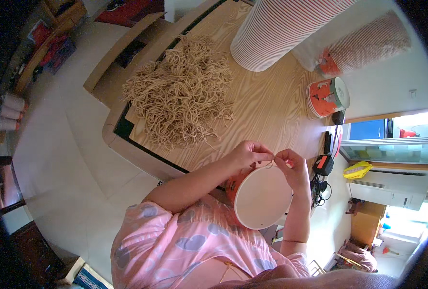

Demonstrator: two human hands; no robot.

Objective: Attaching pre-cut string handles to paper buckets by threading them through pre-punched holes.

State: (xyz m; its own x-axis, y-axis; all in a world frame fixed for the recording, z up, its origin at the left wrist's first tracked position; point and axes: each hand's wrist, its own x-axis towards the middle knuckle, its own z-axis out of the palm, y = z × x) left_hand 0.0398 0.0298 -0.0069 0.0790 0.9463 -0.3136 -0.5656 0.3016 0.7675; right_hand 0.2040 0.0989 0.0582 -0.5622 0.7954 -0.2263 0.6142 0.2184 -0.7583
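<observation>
A paper bucket [262, 200] with an orange outer side and a white rim rests tilted against my lap, its pale round face turned up. A small dark hole shows near the rim on the side closest to me. At the far rim, my left hand [250, 155] and my right hand [295, 169] meet with fingertips pinched together. Between them a short bit of tan cord [270, 164] shows at the rim; whether it is knotted I cannot tell. Left of my hands lies a big tangled heap of tan cords [180, 91] on the wooden table [267, 106].
A tall stack of nested white buckets [281, 31] leans across the table's far side. Beyond it are a plastic-wrapped stack [368, 45] and an orange and green bucket [324, 98]. Black plugs and cables [322, 166] lie at the right edge. A cardboard box [112, 67] stands left.
</observation>
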